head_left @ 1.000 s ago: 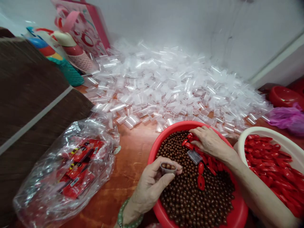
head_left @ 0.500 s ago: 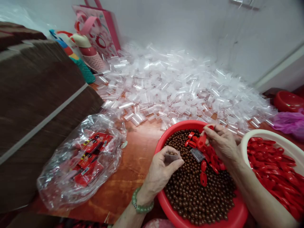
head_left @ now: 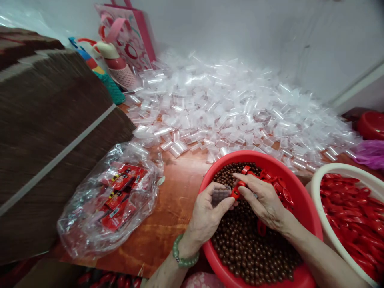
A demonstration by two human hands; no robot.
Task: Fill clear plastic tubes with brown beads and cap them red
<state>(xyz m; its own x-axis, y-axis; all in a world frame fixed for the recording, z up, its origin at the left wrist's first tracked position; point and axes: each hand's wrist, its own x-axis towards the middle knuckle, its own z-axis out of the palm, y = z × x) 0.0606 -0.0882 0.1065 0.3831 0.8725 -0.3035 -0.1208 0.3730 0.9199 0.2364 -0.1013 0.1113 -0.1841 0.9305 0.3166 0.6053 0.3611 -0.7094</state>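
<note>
A home packing workshop: heaped clear bags (head_left: 234, 108), basins of beads (head_left: 249, 248).

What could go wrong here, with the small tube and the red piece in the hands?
The left hand pinches a small clear tube full of brown balls, so tilting it may spill some. The right hand presses a red piece at its mouth; it may slip into the red basin.

soft even indoor light, mild glare (edges warped, slightly blurred)
</note>
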